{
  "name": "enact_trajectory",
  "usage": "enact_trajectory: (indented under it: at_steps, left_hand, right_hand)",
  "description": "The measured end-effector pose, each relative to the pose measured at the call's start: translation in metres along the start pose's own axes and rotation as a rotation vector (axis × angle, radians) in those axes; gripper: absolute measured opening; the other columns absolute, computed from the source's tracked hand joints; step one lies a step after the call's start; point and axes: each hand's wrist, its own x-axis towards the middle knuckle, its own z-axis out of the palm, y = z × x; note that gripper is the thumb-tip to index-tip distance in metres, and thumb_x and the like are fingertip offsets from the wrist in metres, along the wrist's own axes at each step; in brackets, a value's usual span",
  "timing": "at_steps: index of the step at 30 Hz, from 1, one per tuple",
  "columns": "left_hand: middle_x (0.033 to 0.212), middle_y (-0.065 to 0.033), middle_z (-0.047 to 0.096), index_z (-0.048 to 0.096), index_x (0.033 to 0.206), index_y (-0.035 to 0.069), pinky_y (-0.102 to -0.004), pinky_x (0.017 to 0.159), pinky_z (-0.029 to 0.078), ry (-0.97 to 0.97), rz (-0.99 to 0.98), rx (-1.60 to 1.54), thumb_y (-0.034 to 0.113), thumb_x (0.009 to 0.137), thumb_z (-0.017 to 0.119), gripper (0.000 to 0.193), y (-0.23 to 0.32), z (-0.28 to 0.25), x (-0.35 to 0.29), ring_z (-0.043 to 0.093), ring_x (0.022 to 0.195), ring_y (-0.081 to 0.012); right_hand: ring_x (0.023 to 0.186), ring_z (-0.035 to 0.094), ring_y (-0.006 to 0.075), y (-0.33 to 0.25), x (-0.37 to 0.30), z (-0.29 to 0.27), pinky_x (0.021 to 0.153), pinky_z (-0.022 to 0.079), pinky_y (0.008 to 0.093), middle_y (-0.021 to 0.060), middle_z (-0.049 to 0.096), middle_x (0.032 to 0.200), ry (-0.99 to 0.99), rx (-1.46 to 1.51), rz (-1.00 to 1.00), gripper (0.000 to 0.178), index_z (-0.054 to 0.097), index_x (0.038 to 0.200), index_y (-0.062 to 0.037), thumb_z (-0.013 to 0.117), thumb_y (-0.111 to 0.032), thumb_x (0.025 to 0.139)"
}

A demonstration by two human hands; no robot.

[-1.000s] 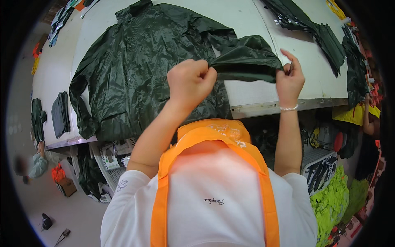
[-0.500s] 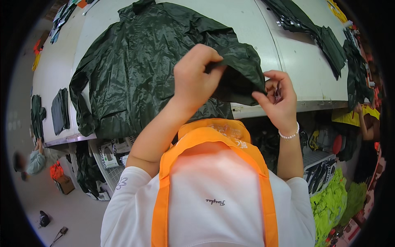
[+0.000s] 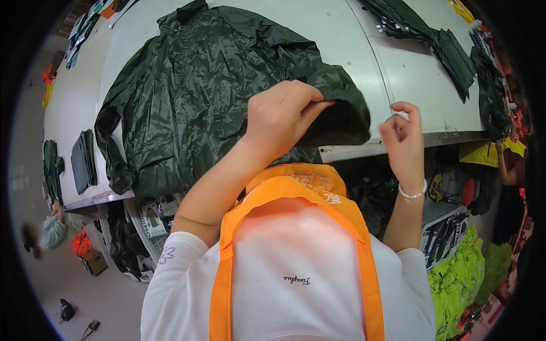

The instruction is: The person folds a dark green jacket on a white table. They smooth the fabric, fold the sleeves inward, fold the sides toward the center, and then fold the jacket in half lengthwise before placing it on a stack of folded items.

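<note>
A shiny dark green rain jacket (image 3: 187, 108) lies spread on the pale table, its collar at the far end. My left hand (image 3: 281, 116) pinches the edge of the jacket's right-side sleeve and lifts it, so the dark sleeve opening gapes toward me. My right hand (image 3: 404, 136), with a pearl-like bracelet at the wrist, is apart from the cloth, just right of the sleeve end. Its fingers are curled around a small metal tool (image 3: 397, 127), mostly hidden and blurred.
Folded dark garments (image 3: 84, 161) lie at the table's left edge, and more dark green pieces (image 3: 418, 31) at the far right. Below the table are wire baskets (image 3: 147, 238) and a bright yellow-green heap (image 3: 455, 278). Other people's hands (image 3: 500, 146) show at both sides.
My right hand has let go of the sleeve edge and moved right, away from it. My left hand has come slightly down and right, still pinching the sleeve.
</note>
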Motion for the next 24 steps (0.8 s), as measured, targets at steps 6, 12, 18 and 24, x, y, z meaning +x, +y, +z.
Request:
enact_trajectory:
  at_steps: [6,12,18,24]
  left_hand:
    - [0.075,-0.0055,0.062,0.059,0.077,0.006,-0.0282,0.053,0.046,0.044,0.249,0.015,0.002,0.059,0.079,0.028,-0.002,0.000,0.006,0.058,0.063,-0.0216]
    - [0.075,-0.0046,0.061,0.059,0.076,0.007,-0.0290,0.054,0.046,0.030,0.324,0.032,0.007,0.059,0.079,0.026,-0.003,-0.003,0.005,0.058,0.063,-0.0209]
    - [0.075,-0.0034,0.061,0.059,0.076,0.008,-0.0292,0.055,0.044,0.039,0.333,0.089,0.008,0.060,0.078,0.025,-0.002,-0.005,0.004,0.058,0.064,-0.0203]
    - [0.074,-0.0032,0.061,0.059,0.075,0.008,-0.0293,0.055,0.043,0.038,0.313,0.092,0.009,0.060,0.078,0.024,-0.001,-0.006,0.003,0.058,0.064,-0.0205]
  right_hand:
    - [0.062,0.044,0.0044,-0.034,0.001,0.005,0.057,0.037,0.0190,0.0008,0.054,0.079,-0.213,-0.049,-0.078,0.015,0.051,0.101,-0.0002,0.057,-0.010,0.091]
    - [0.066,0.049,0.0042,-0.043,0.013,0.017,0.059,0.042,0.0189,0.0006,0.057,0.076,-0.360,0.035,-0.062,0.014,0.055,0.093,0.0011,0.062,-0.010,0.087]
    - [0.068,0.052,0.0048,-0.048,0.018,0.021,0.061,0.044,0.0192,0.0018,0.059,0.077,-0.398,0.007,-0.075,0.012,0.056,0.089,0.0009,0.064,-0.008,0.086]
    - [0.068,0.051,0.0036,-0.046,0.019,0.022,0.061,0.043,0.0181,0.0003,0.058,0.078,-0.352,0.037,-0.097,0.011,0.057,0.090,-0.0001,0.065,-0.006,0.085]
